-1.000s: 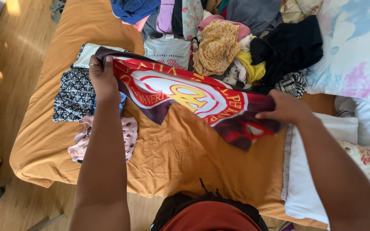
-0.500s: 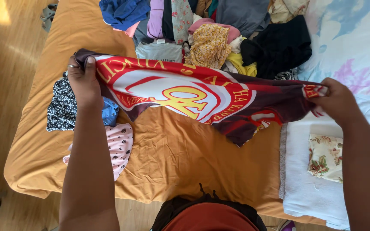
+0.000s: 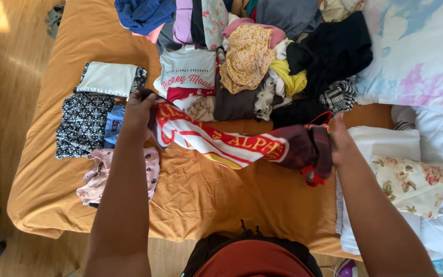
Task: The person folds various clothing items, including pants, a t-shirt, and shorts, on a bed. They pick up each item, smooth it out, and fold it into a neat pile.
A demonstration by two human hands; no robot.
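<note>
On the bed with the orange sheet [image 3: 190,200], a pile of unfolded clothes [image 3: 262,56] lies at the far end, small folded pieces [image 3: 93,123] lie at its left edge, and a floral folded cloth [image 3: 411,182] lies on white linen at its right.

Maroon printed shirt [image 3: 226,143], stretched aloft

Held garment [image 3: 221,143]: maroon, red, white, yellow lettering. Bedsheet [image 3: 201,200]: orange. Folded top [image 3: 82,125]: black-white print. Folded cloth [image 3: 411,182]: floral cream.
</note>
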